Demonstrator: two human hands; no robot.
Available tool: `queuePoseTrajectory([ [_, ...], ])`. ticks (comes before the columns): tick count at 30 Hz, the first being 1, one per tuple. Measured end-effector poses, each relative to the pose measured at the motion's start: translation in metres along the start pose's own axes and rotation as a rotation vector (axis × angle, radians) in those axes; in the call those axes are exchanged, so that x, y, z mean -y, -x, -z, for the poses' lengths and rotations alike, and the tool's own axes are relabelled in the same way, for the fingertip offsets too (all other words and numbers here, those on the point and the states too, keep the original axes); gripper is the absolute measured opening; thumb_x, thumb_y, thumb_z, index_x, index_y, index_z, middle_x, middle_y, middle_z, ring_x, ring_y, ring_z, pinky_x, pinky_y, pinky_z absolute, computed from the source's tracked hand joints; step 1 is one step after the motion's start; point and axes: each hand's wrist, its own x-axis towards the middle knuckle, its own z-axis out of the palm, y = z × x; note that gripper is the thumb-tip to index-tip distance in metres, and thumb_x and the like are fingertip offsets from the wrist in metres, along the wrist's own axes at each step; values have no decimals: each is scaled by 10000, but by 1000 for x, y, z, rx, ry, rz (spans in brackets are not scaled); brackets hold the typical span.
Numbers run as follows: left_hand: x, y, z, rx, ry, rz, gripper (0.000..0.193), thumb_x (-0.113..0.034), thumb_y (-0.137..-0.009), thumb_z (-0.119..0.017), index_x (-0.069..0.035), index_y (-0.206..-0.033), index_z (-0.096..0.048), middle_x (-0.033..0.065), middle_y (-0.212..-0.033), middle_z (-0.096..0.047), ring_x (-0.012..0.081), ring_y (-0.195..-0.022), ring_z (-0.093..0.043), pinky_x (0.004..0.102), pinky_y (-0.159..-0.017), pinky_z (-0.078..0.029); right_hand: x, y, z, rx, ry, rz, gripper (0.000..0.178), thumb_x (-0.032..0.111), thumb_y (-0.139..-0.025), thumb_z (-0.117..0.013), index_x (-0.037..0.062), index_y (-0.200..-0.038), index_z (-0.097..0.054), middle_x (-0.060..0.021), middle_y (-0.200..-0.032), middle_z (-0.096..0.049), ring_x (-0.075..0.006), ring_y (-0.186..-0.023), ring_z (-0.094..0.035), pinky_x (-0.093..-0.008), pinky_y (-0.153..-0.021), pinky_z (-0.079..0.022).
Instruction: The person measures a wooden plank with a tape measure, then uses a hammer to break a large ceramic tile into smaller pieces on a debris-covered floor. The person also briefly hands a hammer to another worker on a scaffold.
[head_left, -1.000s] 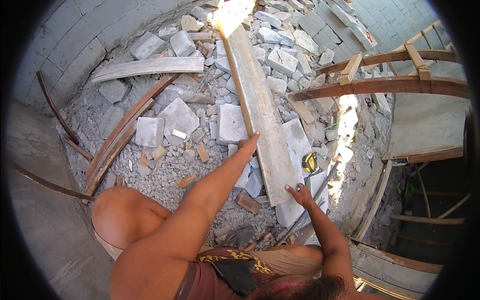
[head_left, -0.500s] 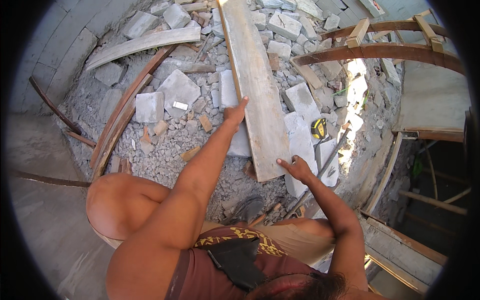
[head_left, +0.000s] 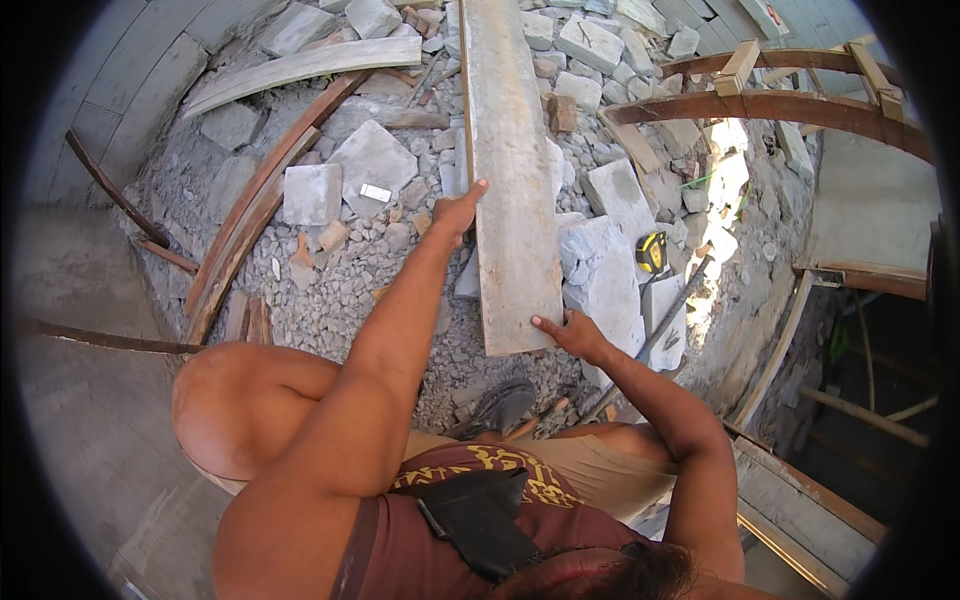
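Observation:
A long, grey, weathered wooden plank [head_left: 515,170] stretches away from me over the rubble, its near end close to my foot. My left hand [head_left: 458,212] grips its left edge, thumb lying on top and the fingers hidden at the side or beneath. At the near right corner, my right hand [head_left: 572,335] holds the plank with the thumb on its upper face; its other fingers are partly out of sight. To the right of the plank a yellow and black tape measure [head_left: 651,252] rests on pale broken blocks [head_left: 604,275].
Broken blocks and gravel [head_left: 340,270] cover the ground. Curved timber strips [head_left: 245,220] lie at left, with a small white object [head_left: 375,193] on a block. A curved wooden frame [head_left: 770,108] stands far right. A metal rod [head_left: 675,310] slants near a dark opening [head_left: 870,370].
The plank has swung: its near end has shifted left and its far end right, so it lies straighter ahead. Both hands have moved with it. The view has shifted slightly.

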Motion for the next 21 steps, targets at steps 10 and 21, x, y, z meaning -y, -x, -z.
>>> queuePoseTrajectory([
  [10,1,13,-14,-218,-140,-164,661,-540,-862,-875,82,-1063,-782,270,-1080,-779,346,-984,-770,454,-850,-594,-14,-21,-8,73,49,-51,785,663,-997,-690,-88,-1215,-755,-275,-1092,-794,-375,-1095,-769,-440,-987,-563],
  [21,8,11,-34,-519,-374,-413,473,-440,-877,-877,20,-961,-805,211,-905,-803,374,-850,-783,475,-802,-598,-19,-26,-5,86,139,-42,843,679,-1012,-660,-119,-1281,-702,-308,-1159,-769,-399,-1154,-744,-444,-1018,-551],
])
